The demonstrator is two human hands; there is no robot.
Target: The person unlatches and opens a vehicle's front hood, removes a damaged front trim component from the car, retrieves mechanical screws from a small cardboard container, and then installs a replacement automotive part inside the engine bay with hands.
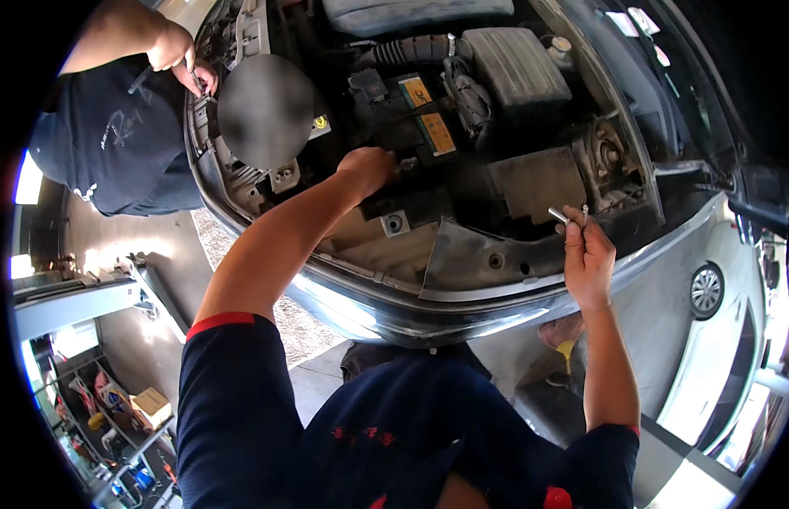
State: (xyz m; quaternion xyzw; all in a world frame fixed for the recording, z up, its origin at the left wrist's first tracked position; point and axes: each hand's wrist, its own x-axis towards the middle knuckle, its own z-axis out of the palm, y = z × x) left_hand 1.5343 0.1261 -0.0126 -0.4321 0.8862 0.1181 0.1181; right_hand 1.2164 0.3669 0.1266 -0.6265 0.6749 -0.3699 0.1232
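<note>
Under the raised hood is a car's engine bay. My left hand (366, 170) reaches in beside the dark battery (394, 110) with orange labels. Its fingers are curled and their tips are hidden, so whatever they grip does not show. A metal clamp or terminal (407, 164) lies just right of that hand. Above the right fender edge, my right hand (588, 259) is closed on a short silver rod-shaped tool (558, 215). A second thin, shiny tip (585, 209) pokes up between its fingers; I cannot tell whether it belongs to the same tool.
A co-worker (123, 127) leans over the front at left, both hands at the car's edge, holding a tool. A black airbox (517, 68) and ribbed intake hose (407, 51) fill the far side. A white car (708, 356) stands at right; a cluttered shelf (114, 416) is lower left.
</note>
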